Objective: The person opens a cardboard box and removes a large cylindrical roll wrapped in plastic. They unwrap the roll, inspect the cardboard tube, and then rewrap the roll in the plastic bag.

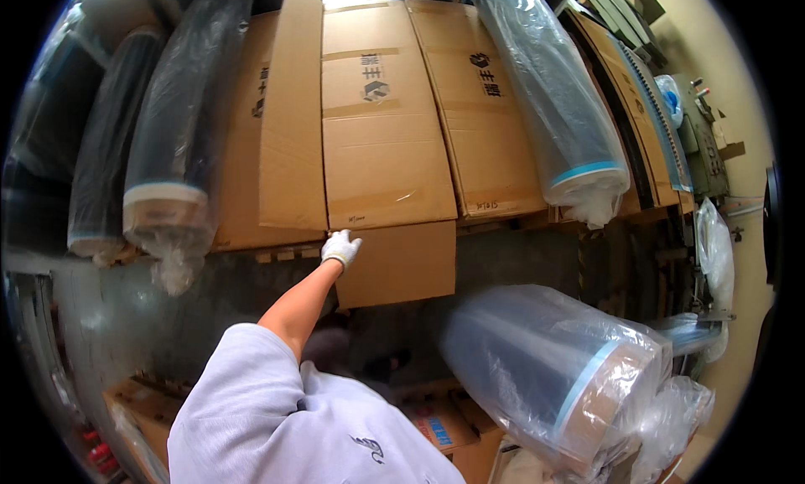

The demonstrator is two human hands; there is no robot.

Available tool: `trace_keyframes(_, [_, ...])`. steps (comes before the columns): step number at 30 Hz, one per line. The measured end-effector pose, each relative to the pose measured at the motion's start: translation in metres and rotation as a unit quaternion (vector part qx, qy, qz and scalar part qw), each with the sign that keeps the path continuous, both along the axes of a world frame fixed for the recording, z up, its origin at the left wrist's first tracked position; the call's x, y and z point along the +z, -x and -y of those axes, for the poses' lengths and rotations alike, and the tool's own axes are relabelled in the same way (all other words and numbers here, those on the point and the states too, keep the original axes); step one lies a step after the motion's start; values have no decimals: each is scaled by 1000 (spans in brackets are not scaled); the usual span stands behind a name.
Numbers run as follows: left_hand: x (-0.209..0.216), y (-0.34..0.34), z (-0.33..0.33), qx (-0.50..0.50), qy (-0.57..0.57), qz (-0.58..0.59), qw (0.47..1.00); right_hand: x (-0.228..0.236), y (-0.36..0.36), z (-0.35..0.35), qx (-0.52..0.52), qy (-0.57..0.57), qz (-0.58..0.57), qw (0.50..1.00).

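1. the flat cardboard box (381, 119) lies with its long axis running away from the person, its near short end hanging over the stack edge.
2. it sits in the middle of the stack, between a raised cardboard sheet (292, 115) on the left and a second flat carton (482, 107) on the right.
3. surface: plain brown board, tape strips across the top, a dark printed mark, a loose flap (398, 262) drooping at the near end.
4. the left hand (340, 248), in a white glove, rests on the flap's upper left corner; whether the fingers grip or only touch cannot be told.
5. the right hand is out of view.
6. plastic-wrapped rolls (172, 140) (553, 90) (553, 371) flank the stack; their far ends are cut off.
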State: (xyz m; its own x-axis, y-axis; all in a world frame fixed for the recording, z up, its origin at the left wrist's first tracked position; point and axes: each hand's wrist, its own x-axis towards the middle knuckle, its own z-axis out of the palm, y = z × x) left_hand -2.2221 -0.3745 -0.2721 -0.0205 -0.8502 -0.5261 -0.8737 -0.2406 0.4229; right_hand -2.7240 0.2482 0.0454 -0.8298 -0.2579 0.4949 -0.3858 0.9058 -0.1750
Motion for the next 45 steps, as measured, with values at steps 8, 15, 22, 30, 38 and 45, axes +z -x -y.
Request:
trace_keyframes(8, [-95,9,87,254,-33,-27,966,-21,-9,-51,-88,-217,-129,964])
trace_keyframes(15, [-99,39,121,405,-89,63,908,-8,-69,98,37,-133,-51,989])
trace_keyframes(22, [-116,-17,99,407,138,-218,876,-8,-74,170,110,-105,-30,988])
trace_keyframes(30, [145,126,65,210,384,-322,840,-36,-55,210,168,-107,-18,980])
trace_keyframes(38, [208,308,80,76,415,-357,833,-15,-37,220,187,-83,-34,978])
trace_keyframes(45, [142,398,106,-375,111,-260,883,19,-54,190,162,-55,-47,984])
